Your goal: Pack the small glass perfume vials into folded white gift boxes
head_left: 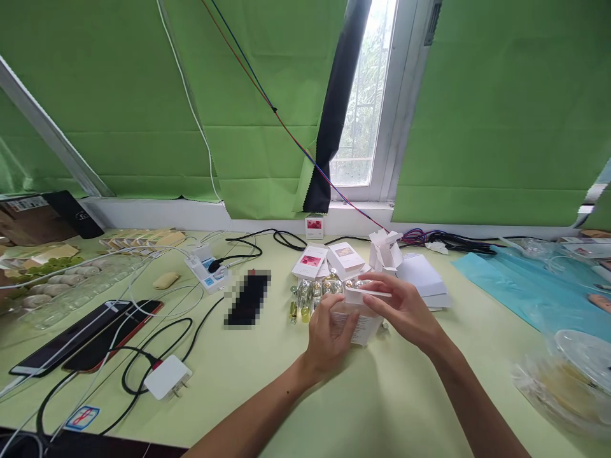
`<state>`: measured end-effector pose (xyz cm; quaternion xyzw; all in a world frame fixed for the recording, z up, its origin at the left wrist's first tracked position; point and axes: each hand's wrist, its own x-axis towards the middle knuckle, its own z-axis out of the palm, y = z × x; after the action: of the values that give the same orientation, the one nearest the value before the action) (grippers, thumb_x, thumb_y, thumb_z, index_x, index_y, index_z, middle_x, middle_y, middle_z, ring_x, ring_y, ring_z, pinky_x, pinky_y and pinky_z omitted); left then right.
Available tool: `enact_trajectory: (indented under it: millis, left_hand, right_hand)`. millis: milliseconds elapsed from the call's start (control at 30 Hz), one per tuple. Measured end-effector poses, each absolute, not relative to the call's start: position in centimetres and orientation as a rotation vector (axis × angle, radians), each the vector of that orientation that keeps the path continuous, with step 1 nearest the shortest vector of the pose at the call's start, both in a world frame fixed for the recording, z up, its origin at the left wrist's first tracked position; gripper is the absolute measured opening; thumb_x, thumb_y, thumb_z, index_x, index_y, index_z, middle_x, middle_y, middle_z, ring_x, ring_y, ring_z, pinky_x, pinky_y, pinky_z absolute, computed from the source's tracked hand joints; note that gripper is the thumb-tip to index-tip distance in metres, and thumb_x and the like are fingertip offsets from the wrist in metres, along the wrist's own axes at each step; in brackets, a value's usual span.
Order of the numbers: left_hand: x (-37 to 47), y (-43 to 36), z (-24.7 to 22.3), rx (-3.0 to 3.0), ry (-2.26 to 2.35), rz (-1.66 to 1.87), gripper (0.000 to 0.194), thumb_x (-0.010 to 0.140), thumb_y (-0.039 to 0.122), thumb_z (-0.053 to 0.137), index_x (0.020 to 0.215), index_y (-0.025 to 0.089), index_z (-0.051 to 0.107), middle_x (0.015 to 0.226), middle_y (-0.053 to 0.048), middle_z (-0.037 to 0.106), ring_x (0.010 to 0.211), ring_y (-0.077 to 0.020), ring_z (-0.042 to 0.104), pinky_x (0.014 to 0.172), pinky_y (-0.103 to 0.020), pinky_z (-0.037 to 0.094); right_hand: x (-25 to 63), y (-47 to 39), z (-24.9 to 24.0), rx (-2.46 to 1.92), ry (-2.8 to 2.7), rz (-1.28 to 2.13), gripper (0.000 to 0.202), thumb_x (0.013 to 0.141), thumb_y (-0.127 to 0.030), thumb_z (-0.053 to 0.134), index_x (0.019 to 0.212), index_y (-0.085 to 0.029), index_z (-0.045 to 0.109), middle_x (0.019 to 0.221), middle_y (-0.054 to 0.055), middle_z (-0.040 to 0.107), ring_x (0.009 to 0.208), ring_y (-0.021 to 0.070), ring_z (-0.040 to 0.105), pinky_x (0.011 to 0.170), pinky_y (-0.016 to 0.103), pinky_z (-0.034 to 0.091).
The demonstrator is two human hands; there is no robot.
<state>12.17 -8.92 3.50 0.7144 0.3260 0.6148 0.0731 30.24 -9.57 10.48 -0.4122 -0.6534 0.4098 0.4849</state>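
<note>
A small white cardboard box [365, 327] with fine print on its side is held above the table, tilted slightly. My left hand [329, 337] grips it from the left, with the thumb across its printed face. At the box's top edge, my right hand [401, 308] has its thumb and fingers around the flap. What is inside the box cannot be seen. Just behind lie several small glass vials [316, 292] with shiny caps, partly hidden by my hands. Beyond them are white boxes with pink pictures [310, 261] and a white carton with raised flaps [384, 249].
Folded white card pieces [422, 277] lie right of the boxes. Phones [71, 337], a white charger [168, 376], a power strip [207, 267] and tangled cables spread over the left. At right are a blue sheet [506, 280] and a clear plastic container [573, 375].
</note>
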Motion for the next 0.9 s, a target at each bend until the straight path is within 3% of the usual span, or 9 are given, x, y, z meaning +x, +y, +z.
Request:
enact_trajectory:
  millis: [200, 400, 633, 900]
  left_hand:
    - [12.4, -8.8, 3.2, 2.05, 1.091, 1.855, 0.028, 0.093, 0.027, 0.063, 0.117, 0.024, 0.049, 0.098, -0.004, 0.062, 0.085, -0.0166, 0.062, 0.07, -0.027, 0.051]
    - [12.5, -9.0, 2.7, 2.026, 1.119, 1.796, 0.029, 0.094, 0.029, 0.062, 0.118, 0.024, 0.049, 0.105, -0.006, 0.064, 0.094, -0.0184, 0.065, 0.077, -0.03, 0.054]
    - [12.7, -9.6, 2.8, 1.954, 1.078, 1.719, 0.028, 0.095, 0.03, 0.061, 0.118, 0.023, 0.047, 0.094, -0.002, 0.071, 0.068, -0.0133, 0.066, 0.059, -0.024, 0.052]
    - [12.6, -9.8, 2.3, 1.994, 1.097, 1.653, 0.026, 0.099, 0.033, 0.051, 0.122, 0.021, 0.049, 0.101, -0.008, 0.072, 0.076, -0.017, 0.068, 0.064, -0.029, 0.053]
  right_hand:
    - [30.1, -9.6, 8.7, -0.91, -1.486, 0.986, 0.04, 0.089, -0.041, 0.072, 0.125, -0.027, 0.062, 0.114, 0.008, 0.075, 0.11, 0.0247, 0.07, 0.093, 0.04, 0.058]
    - [29.2, -9.7, 7.5, -0.939, -1.485, 0.836, 0.034, 0.09, -0.04, 0.069, 0.121, -0.026, 0.064, 0.116, 0.008, 0.073, 0.107, 0.024, 0.069, 0.088, 0.036, 0.058]
    - [28.8, -10.1, 7.1, -0.958, -1.465, 0.785, 0.028, 0.092, -0.038, 0.066, 0.116, -0.024, 0.067, 0.112, 0.007, 0.074, 0.095, 0.0207, 0.07, 0.081, 0.031, 0.058]
    - [28.7, -10.1, 6.5, -1.011, -1.471, 0.689, 0.029, 0.094, -0.039, 0.062, 0.117, -0.022, 0.066, 0.111, 0.008, 0.074, 0.086, 0.0209, 0.069, 0.076, 0.033, 0.058]
